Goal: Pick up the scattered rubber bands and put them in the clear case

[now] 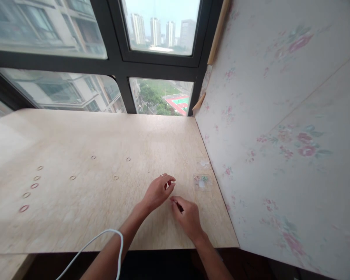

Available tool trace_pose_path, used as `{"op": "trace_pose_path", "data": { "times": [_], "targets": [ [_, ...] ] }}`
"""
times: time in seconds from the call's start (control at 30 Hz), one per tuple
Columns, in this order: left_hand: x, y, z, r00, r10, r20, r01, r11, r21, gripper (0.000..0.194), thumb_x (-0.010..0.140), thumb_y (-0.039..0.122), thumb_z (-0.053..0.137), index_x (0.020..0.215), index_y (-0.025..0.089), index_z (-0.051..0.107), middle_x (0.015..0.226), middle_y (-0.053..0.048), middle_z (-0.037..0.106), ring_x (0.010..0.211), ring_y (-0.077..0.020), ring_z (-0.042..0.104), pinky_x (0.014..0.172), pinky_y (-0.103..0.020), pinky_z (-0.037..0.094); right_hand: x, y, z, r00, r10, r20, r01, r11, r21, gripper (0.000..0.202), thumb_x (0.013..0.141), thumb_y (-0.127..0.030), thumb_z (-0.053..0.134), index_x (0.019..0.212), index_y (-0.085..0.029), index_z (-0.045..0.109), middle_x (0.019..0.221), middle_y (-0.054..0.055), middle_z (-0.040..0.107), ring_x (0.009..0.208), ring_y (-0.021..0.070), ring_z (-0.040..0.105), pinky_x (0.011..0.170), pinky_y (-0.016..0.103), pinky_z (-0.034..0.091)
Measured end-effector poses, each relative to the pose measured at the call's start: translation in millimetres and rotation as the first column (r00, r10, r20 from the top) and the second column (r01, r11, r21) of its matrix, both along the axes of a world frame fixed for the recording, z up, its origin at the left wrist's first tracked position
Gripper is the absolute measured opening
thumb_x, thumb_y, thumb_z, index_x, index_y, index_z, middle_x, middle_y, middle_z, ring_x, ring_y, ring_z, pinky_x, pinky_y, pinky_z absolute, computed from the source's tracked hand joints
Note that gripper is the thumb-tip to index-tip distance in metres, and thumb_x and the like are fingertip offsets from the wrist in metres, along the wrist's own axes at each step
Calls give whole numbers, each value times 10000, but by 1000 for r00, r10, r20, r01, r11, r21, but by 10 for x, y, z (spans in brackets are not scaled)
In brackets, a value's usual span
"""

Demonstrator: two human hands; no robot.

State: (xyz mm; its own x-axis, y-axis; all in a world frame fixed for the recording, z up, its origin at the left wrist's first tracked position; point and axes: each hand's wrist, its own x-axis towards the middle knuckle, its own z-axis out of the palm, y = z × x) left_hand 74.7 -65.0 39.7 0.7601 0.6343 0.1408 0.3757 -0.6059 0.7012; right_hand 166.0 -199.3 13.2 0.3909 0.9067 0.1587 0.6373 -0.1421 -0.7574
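Note:
My left hand (160, 191) is over the middle of the wooden surface (140, 225), its fingers curled and thumb near the index finger. Just to its lower right is my right hand (186, 216), thumb and index finger pinched together. Whatever either hand may hold is too small to make out. A clear plastic box (202, 183) right of the hands holds small green bands (204, 178) and pinkish ones. Several thin rings lie to the left, among them a red ring (24, 209), a yellowish ring (116, 177) and a darker ring (128, 159).
A floral wall (280, 155) borders the surface on the right. Dark window frames (160, 69) rise behind it. A white cable (105, 231) loops across my left forearm. Near the wall lies a clear lid (203, 163).

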Motion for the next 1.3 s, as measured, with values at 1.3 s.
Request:
{"op": "trace_pose_path", "data": {
  "times": [1.3],
  "targets": [
    [-1508,104,-334,909,394,140,-382,919,-101,209,796,266,510,616,200,427,551,38,492,508,-111,447,524,-241,306,-666,2778,465,377,749,544,-326,657,-679,316,932,-340,572,1195,-165,571,1201,83,594,1025,219,608,866,438,512]
  ]
}}
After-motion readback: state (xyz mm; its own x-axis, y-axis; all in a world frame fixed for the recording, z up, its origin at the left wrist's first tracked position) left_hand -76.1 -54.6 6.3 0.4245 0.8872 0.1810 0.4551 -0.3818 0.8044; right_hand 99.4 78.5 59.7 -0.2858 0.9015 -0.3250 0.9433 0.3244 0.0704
